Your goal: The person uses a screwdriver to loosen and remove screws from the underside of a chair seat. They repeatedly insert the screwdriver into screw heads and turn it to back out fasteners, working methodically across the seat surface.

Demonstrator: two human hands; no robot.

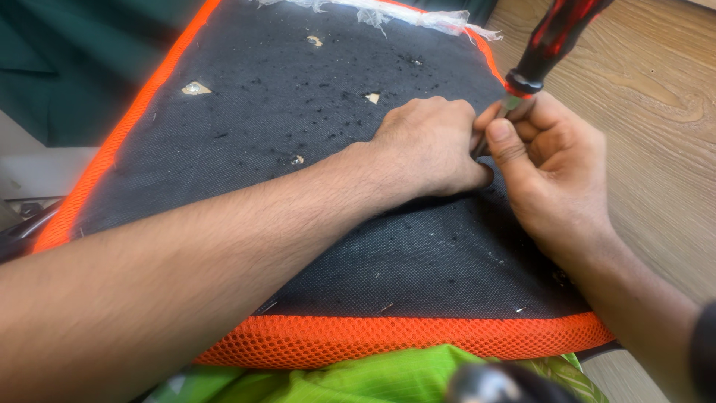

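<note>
A seat cushion lies upside down, its black fabric underside (298, 112) edged with orange mesh (388, 339). My left hand (429, 145) rests knuckles-up on the black fabric near the right edge, fingers curled under. My right hand (548, 168) pinches the metal shaft of a screwdriver just below its red and black handle (548, 45), which tilts up toward the top right. The screwdriver tip is hidden between the two hands, which touch each other.
A wooden floor (656, 112) lies to the right. Torn clear plastic (418, 16) hangs at the cushion's far edge. Small tan scraps (196, 89) and dark specks dot the fabric. Green cloth (358, 377) shows under the near edge, dark green material (67, 60) at left.
</note>
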